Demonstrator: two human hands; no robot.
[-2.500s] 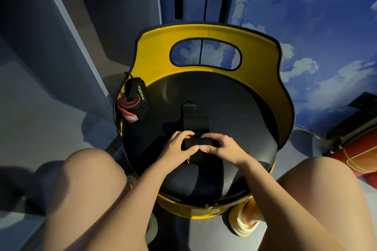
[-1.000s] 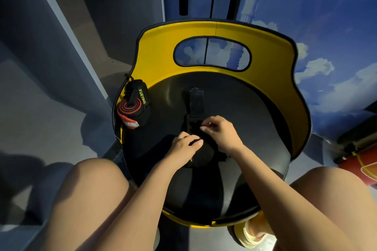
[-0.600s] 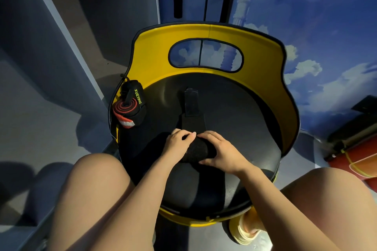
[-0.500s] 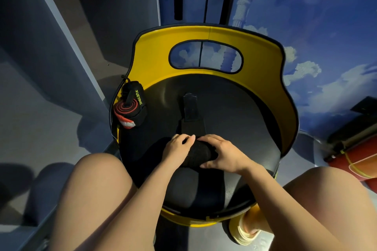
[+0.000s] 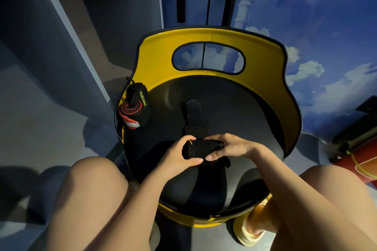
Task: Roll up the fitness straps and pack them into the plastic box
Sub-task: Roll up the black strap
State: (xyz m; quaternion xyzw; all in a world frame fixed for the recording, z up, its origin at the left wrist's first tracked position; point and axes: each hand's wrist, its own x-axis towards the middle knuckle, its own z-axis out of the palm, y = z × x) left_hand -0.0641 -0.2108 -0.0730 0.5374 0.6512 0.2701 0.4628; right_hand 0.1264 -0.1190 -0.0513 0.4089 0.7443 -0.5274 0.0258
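A black fitness strap lies partly rolled on the black seat of a yellow chair. Its unrolled tail runs away from me toward the backrest. My left hand grips the roll's left end, thumb under and fingers over. My right hand pinches the roll's right end. A second strap, rolled tight with red and white layers and "XUEYING" lettering, sits at the seat's left edge. No plastic box is in view.
The yellow backrest curves round the seat's far side. My two bare knees flank the chair's near edge. A grey wall panel stands to the left, and a red object lies on the floor at right.
The roll has been lifted slightly off the seat and both hands have shifted from pressing on top to gripping its ends. The tail on the seat is shorter than 2.5 s ago.
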